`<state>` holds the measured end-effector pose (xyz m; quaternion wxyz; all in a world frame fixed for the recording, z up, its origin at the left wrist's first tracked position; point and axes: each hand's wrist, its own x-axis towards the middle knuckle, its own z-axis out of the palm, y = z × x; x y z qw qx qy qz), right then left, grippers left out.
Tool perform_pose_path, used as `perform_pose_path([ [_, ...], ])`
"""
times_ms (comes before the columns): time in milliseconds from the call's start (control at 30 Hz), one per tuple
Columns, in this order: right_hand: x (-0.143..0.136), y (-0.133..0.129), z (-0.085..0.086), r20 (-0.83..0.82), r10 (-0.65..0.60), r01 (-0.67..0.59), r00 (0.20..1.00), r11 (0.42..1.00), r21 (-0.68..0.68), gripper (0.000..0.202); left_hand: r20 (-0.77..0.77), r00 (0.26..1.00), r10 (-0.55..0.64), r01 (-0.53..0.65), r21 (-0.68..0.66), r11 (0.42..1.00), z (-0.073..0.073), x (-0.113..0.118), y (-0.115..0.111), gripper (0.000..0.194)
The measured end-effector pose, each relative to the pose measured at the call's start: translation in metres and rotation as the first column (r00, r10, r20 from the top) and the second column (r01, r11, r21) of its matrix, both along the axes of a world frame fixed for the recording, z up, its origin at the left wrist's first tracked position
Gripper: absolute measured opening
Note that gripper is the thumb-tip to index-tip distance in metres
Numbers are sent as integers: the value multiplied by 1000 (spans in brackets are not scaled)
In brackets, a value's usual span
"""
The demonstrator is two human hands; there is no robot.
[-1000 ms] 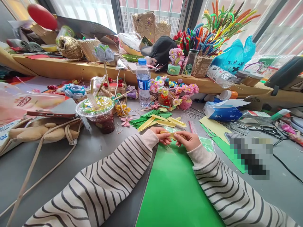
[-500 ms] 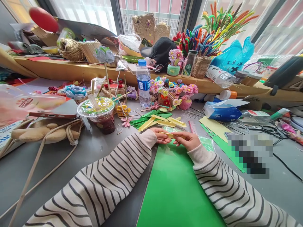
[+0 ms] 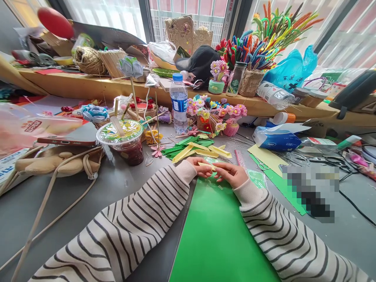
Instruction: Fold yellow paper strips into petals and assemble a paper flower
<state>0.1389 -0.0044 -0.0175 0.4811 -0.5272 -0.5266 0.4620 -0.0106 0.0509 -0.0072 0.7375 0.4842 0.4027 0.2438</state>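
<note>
Both hands meet over the far end of a green sheet (image 3: 217, 231). My left hand (image 3: 202, 167) is closed on a small pale yellow paper strip (image 3: 206, 165). From the right, my right hand (image 3: 232, 173) pinches the same strip at its other end, its fingertips close to the left ones. Just beyond the hands lie folded yellow strips (image 3: 202, 150), and green folded strips (image 3: 179, 148) spread out behind and left of them. A pink ruler (image 3: 239, 158) rests right of the strips.
A lidded drink cup (image 3: 122, 141) and a water bottle (image 3: 178, 105) stand beyond my left arm. Green scissors (image 3: 261, 164), yellow paper (image 3: 268, 159) and a blue tissue pack (image 3: 276, 139) lie to the right. Flower crafts (image 3: 217, 113) stand behind.
The strip between my hands has turned and shows more of its flat face. My fingers have come slightly closer together. The view has shifted a little.
</note>
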Motion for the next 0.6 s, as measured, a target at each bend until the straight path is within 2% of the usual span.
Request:
perform_pose_path([
  [267,5,0,-3,73,-4,8,997,998,-62,30,-86,996,2,16,215,977,-2,2,-4,32],
  [433,6,0,-1,143,0,6,990,999,-41,29,-90,996,16,2,198,980,-1,3,-5,33],
  [600,6,3,-1,259,-134,147,956,989,-33,31,-152,983,104,-72,202,977,5,1,-3,25],
])
